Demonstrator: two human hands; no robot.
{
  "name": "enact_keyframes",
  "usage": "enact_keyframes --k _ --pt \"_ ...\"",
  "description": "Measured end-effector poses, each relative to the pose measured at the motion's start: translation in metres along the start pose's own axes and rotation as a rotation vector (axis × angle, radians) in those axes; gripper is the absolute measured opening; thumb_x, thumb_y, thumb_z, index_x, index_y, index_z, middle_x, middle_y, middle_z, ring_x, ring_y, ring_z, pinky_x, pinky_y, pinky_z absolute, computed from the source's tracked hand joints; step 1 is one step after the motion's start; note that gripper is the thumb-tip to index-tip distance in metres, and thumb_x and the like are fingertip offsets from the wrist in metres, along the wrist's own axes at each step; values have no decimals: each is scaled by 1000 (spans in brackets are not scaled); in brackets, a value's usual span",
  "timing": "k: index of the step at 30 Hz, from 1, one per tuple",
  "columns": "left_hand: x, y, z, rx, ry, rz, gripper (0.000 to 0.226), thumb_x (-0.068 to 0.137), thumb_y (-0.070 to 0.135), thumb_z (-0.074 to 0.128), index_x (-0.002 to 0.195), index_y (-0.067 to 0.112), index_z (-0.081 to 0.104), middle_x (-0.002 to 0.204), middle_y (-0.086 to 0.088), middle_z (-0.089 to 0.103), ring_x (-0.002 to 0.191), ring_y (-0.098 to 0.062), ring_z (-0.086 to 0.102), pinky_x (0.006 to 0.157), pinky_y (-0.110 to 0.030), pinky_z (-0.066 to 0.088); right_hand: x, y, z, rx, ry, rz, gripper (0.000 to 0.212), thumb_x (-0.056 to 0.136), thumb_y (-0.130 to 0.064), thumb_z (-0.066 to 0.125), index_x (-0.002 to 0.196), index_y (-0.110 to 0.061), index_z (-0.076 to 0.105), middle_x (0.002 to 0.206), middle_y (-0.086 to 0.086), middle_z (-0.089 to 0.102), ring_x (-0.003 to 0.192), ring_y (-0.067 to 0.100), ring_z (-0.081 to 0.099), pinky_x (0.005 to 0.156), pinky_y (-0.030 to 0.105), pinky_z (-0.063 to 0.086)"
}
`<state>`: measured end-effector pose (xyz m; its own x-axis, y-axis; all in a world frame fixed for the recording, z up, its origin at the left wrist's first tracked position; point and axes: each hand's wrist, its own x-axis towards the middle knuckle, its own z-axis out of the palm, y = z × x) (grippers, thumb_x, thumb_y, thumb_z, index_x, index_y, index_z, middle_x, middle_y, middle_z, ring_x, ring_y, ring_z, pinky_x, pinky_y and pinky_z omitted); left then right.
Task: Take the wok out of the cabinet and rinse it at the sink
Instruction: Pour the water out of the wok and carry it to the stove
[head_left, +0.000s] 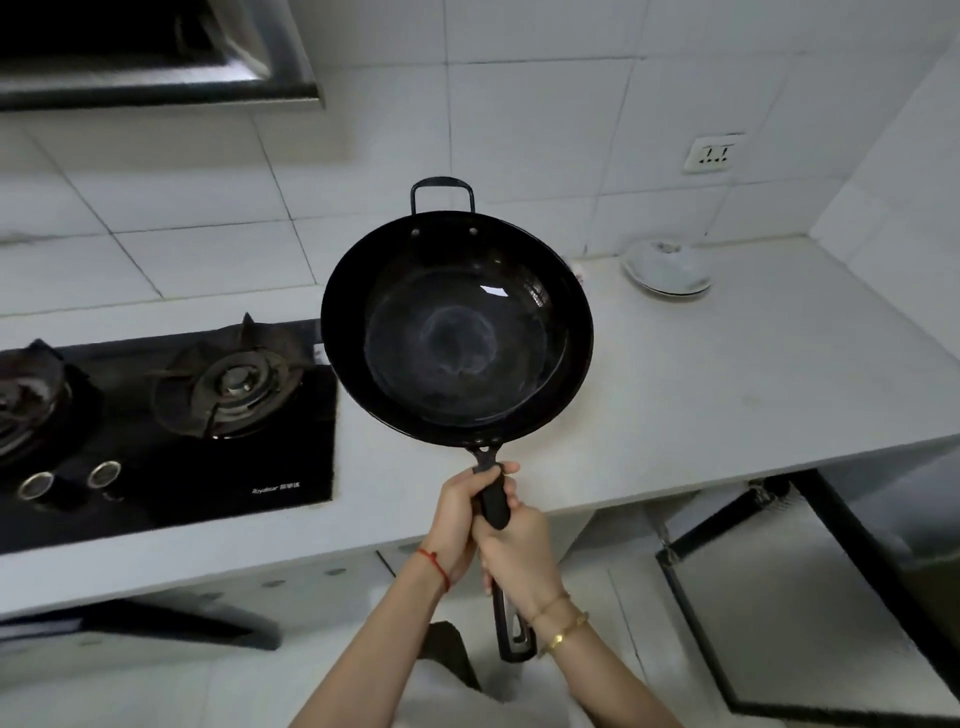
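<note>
Above the white countertop (727, 374), we are holding the black wok (457, 338) up in the air, its bowl facing us, with nothing inside but a pale ring at the bottom. Both hands are gripping its long handle (494, 501): our left hand (462, 519) is wrapping the upper grip nearest the bowl, and our right hand (519, 551) is clamping just below, the two touching. The handle's tail is poking out under our right wrist. To the left the black gas hob (171, 441) is sitting in the counter, and we are reading "Royalstar" on its front edge. Back on the counter, well apart from the wok, white dishes (667, 270) are stacking together below a wall socket (716, 153).
</note>
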<state>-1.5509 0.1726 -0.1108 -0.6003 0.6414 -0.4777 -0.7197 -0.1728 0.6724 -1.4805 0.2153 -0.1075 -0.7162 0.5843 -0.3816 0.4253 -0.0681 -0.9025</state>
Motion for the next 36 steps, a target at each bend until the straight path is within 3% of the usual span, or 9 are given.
enact_keyframes --k 9,19,36 --pt "38 38 -38 -1 58 15 23 99 13 43 105 -4 58 71 -6 55 62 -16 53 65 -26 51 49 -19 43 -62 -46 2 20 84 -3 53 65 -2 56 44 4 54 27 14 48 31 20 36" --pt "80 74 -80 26 75 -19 27 99 16 45 112 -5 58 73 -6 57 67 -16 54 73 -29 50 96 -30 95 -93 -16 70 24 87 -9 51 64 -7 55 34 -2 50 26 18 46 31 20 35" --pt "129 82 -85 -84 131 -117 26 100 16 43 109 -5 58 71 -6 54 63 -16 52 70 -29 49 149 -34 100 -144 -46 174 18 86 -10 51 73 1 59 39 5 53 25 19 46 31 22 36"
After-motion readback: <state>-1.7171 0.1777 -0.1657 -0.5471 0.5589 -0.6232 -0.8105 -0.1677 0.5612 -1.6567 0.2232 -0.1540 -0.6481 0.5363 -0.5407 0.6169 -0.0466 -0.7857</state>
